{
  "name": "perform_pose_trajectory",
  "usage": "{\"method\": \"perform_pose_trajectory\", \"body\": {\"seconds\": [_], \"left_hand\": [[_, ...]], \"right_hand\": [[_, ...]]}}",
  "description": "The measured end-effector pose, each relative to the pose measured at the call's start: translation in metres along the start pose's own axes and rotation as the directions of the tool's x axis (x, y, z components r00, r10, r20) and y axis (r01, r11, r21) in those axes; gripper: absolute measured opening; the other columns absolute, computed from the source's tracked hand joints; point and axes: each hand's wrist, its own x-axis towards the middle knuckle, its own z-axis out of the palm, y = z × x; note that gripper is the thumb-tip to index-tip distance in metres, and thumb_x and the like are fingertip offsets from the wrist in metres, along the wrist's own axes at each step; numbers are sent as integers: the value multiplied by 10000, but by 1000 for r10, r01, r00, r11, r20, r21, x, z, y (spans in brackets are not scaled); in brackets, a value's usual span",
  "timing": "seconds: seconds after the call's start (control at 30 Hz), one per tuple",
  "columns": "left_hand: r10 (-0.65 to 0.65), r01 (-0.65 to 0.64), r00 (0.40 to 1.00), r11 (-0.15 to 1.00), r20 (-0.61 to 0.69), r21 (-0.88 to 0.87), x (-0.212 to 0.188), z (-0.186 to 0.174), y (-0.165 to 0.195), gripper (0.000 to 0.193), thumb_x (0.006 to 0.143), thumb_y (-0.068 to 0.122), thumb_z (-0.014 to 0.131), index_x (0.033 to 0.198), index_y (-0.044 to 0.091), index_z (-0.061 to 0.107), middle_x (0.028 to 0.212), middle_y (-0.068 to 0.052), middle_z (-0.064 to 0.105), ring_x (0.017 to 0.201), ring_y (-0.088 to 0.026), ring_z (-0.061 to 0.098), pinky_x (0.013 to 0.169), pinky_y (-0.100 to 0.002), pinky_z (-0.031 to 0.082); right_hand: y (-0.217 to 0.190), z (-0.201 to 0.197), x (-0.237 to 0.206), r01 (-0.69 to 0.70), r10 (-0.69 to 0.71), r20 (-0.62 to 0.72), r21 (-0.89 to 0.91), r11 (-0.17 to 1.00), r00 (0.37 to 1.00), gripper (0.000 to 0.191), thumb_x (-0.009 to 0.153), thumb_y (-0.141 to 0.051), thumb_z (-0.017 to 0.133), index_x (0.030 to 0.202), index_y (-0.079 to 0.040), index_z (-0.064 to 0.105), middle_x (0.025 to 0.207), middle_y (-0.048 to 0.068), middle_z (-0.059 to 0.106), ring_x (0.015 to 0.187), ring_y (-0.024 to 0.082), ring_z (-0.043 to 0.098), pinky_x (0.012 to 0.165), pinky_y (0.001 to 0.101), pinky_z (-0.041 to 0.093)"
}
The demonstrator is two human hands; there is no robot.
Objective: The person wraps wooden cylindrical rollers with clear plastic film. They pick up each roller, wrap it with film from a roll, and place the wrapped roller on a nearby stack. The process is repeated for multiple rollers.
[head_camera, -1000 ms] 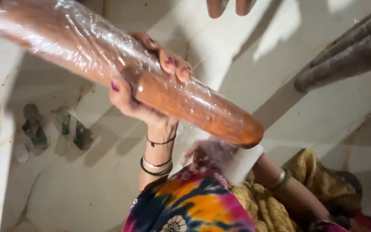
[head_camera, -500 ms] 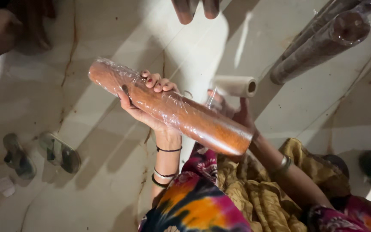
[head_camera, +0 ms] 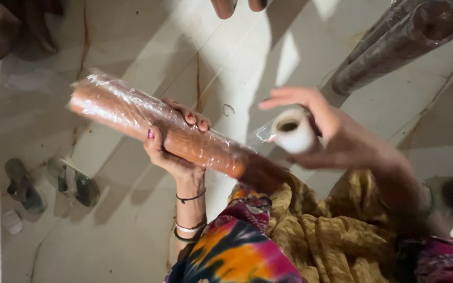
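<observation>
The brown wooden cylinder, wrapped in clear film, lies slanted across my left hand, which grips it around the middle, thumb on the near side and fingers curled over the top. My right hand holds a small white roll of film just beside the cylinder's lower end, a strip of film stretched between them. Below on the tiled floor lie two sandals; more wrapped cylinders rest at upper right.

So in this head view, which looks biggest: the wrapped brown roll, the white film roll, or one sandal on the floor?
Largest to smallest as they look:
1. Wrapped brown roll
2. Sandal
3. White film roll
The last two look close, and the film roll is nearer the camera, so that order is unsure.
</observation>
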Motion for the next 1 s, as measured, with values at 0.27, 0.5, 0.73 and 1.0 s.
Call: {"method": "perform_pose_trajectory", "body": {"seconds": [0.27, 0.5, 0.73, 1.0], "left_hand": [[391, -382, 917, 918, 84, -109, 3, 48, 38, 586, 888, 450, 756, 1253, 60, 514, 1029, -85, 620, 934, -213, 617, 872, -381, 501], [600, -594, 785, 800, 156, -90, -9, 16, 43, 648, 1016, 626, 643, 1255, 37, 517, 1063, -104, 654, 932, -219, 657, 879, -365, 499], [593, -656, 703, 754, 393, 35, -17, -15, 82, 872, 837, 754, 623, 1382, 94, 458, 1123, -90, 666, 1017, -230, 680, 978, -409, 488], [423, -406, 803, 904, 420, -134, 0, -6, 97, 815, 904, 792, 558, 1280, 69, 524, 1086, -73, 697, 951, -163, 678, 945, -304, 510]], "right_hand": [[-39, 109, 7, 124, -390, -445, -517, 847, 806, 637, 837, -199, 819, 1395, -204, 511, 1203, 36, 699, 1196, 180, 651, 1170, 423, 484], [-63, 112, 31, 37, 120, -806, 173, 984, 579, 592, 851, -260, 759, 1378, -104, 539, 1512, 106, 439, 1271, 214, 554, 1042, 421, 589], [-24, 106, 8, -161, 668, -190, 890, 426, 720, 582, 831, -191, 673, 1375, -91, 492, 1155, 163, 634, 1008, 223, 679, 760, 320, 601], [-18, 117, 7, -156, 652, -209, 876, 456, 729, 243, 960, -66, 595, 1198, -17, 589, 1051, 179, 710, 927, 267, 697, 758, 368, 612]]}}
